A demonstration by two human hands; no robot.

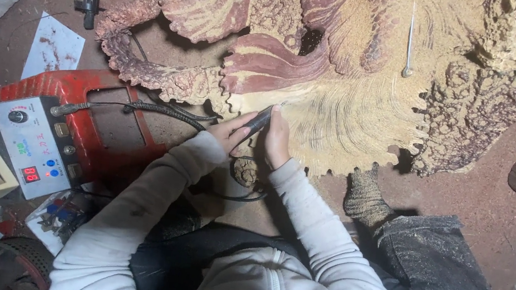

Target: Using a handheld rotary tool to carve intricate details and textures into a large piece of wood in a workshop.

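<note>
Closely worked carving.
Left hand (231,132) grips the rotary tool (260,119); right hand (276,142), fingers loosely closed, steadies it against the wood carving (341,109).

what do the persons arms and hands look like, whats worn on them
Both arms are covered by long, loose, pale grey-white sleeves, creased and slightly smudged, ending in plain cuffs at the wrists. The left hand and right hand are bare: no gloves, rings or watch visible. The sleeves belong to a zip-front top.

Warm overhead light, dim shadowed corners, mostly sharp focus.
</note>
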